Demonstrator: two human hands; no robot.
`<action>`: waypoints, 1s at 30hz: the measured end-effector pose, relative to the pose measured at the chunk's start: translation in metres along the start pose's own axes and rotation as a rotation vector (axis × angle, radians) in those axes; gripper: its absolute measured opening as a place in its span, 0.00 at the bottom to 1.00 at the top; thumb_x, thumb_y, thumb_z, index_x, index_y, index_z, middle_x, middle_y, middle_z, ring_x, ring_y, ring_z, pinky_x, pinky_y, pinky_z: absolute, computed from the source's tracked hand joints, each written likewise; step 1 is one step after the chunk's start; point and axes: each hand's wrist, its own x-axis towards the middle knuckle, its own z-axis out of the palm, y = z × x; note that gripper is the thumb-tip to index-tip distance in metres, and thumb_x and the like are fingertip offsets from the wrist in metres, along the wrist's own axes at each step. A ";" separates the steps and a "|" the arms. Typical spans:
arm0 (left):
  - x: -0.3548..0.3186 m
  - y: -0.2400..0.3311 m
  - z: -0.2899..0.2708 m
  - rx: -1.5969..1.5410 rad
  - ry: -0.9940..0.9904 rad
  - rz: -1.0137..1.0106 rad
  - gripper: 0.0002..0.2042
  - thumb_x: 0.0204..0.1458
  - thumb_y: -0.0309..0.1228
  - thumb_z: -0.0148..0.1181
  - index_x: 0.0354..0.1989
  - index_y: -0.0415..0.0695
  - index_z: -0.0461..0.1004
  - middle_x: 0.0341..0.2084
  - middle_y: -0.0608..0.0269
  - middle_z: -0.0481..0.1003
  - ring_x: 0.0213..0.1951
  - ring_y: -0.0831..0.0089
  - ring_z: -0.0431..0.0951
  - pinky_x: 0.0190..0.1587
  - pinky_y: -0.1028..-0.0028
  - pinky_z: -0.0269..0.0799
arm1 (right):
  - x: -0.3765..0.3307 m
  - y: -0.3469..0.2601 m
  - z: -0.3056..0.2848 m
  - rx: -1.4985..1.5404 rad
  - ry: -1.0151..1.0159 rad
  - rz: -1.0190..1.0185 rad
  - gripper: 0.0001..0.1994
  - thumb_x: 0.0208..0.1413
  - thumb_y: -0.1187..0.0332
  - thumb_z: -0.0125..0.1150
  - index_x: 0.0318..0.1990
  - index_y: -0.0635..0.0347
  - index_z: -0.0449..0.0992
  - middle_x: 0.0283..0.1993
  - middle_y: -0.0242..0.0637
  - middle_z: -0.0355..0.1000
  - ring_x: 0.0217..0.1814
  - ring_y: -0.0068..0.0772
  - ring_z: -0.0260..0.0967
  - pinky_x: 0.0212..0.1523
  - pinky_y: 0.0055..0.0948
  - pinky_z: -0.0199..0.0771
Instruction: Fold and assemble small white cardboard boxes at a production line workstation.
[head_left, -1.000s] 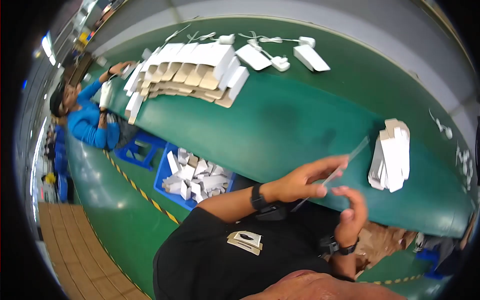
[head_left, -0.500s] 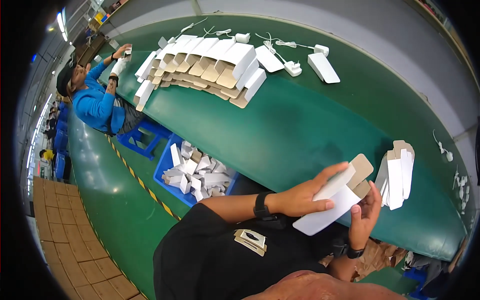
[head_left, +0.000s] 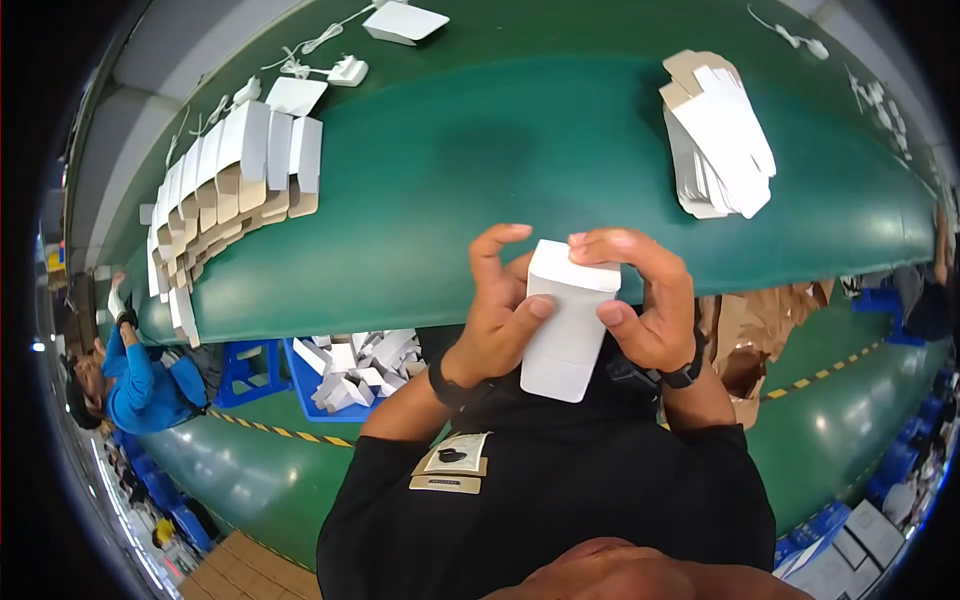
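Note:
A small white cardboard box (head_left: 568, 335) stands between my hands at the table's near edge, its top end folded in. Along its left side, my left hand (head_left: 503, 310) grips with the thumb on the front face, the index finger raised off it. My right hand (head_left: 650, 295) presses fingers onto the folded top end, its thumb against the right side. To the right lies a stack of flattened white box blanks (head_left: 722, 140) with brown insides. Rows of folded, open-ended white boxes (head_left: 225, 170) are stacked on the left.
White chargers with cables (head_left: 347, 71) lie at the back left, near a single white box (head_left: 405, 22). Below the green table (head_left: 480, 190), a blue crate (head_left: 305, 385) holds small white boxes. A person in blue (head_left: 145, 385) sits at far left. Brown paper (head_left: 765, 320) hangs at right.
My view has swung to the right. The box, earlier with its brown flaps open, is now squared up with its top end closed, and both hands have turned it upright.

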 end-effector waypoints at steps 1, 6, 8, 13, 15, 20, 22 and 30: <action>0.001 0.001 -0.001 0.053 -0.015 0.020 0.33 0.60 0.29 0.57 0.66 0.46 0.40 0.51 0.45 0.70 0.48 0.62 0.75 0.49 0.66 0.73 | 0.003 -0.002 -0.005 -0.052 -0.092 -0.041 0.06 0.57 0.76 0.60 0.41 0.66 0.79 0.51 0.51 0.73 0.53 0.47 0.74 0.55 0.41 0.74; 0.001 -0.001 -0.008 0.288 -0.116 0.117 0.39 0.55 0.25 0.64 0.68 0.45 0.41 0.53 0.43 0.69 0.50 0.60 0.76 0.51 0.64 0.73 | -0.005 -0.009 -0.008 -0.026 -0.120 0.043 0.08 0.57 0.77 0.60 0.42 0.66 0.80 0.49 0.47 0.74 0.53 0.47 0.74 0.54 0.42 0.75; 0.000 0.002 -0.011 0.379 -0.139 0.147 0.39 0.54 0.25 0.66 0.67 0.45 0.44 0.53 0.43 0.69 0.50 0.60 0.76 0.51 0.64 0.73 | -0.006 -0.009 -0.007 -0.007 -0.106 0.083 0.08 0.56 0.78 0.60 0.43 0.67 0.80 0.48 0.47 0.74 0.54 0.46 0.74 0.54 0.41 0.75; -0.006 0.005 -0.011 0.583 -0.187 0.178 0.38 0.50 0.27 0.71 0.66 0.44 0.52 0.52 0.47 0.71 0.51 0.60 0.76 0.50 0.63 0.74 | -0.012 -0.012 -0.012 0.155 -0.048 0.263 0.10 0.53 0.80 0.61 0.44 0.67 0.80 0.47 0.46 0.75 0.55 0.45 0.74 0.55 0.39 0.75; -0.005 0.007 -0.010 0.610 -0.195 0.164 0.37 0.49 0.27 0.71 0.65 0.43 0.55 0.52 0.48 0.71 0.52 0.60 0.76 0.50 0.63 0.75 | -0.011 -0.012 -0.015 0.227 -0.025 0.299 0.11 0.53 0.80 0.61 0.44 0.67 0.80 0.47 0.45 0.75 0.55 0.45 0.74 0.55 0.38 0.75; -0.001 0.014 -0.005 0.550 -0.178 0.090 0.32 0.52 0.27 0.69 0.63 0.42 0.57 0.51 0.50 0.72 0.50 0.61 0.77 0.48 0.64 0.76 | -0.009 -0.014 -0.026 0.106 -0.153 0.249 0.10 0.52 0.80 0.62 0.42 0.66 0.81 0.47 0.46 0.76 0.55 0.45 0.74 0.55 0.39 0.74; 0.001 0.017 -0.005 0.580 -0.209 0.018 0.29 0.54 0.27 0.66 0.62 0.42 0.59 0.51 0.49 0.72 0.49 0.63 0.77 0.48 0.65 0.76 | -0.009 -0.014 -0.028 0.029 -0.181 0.232 0.10 0.51 0.78 0.64 0.42 0.66 0.82 0.48 0.47 0.76 0.56 0.46 0.74 0.56 0.40 0.74; 0.002 0.004 -0.012 0.401 -0.092 0.006 0.20 0.57 0.25 0.61 0.56 0.40 0.61 0.48 0.53 0.70 0.46 0.69 0.76 0.46 0.68 0.74 | -0.016 0.006 -0.015 -0.066 -0.152 0.081 0.13 0.53 0.71 0.66 0.47 0.64 0.81 0.54 0.48 0.75 0.60 0.50 0.71 0.59 0.40 0.71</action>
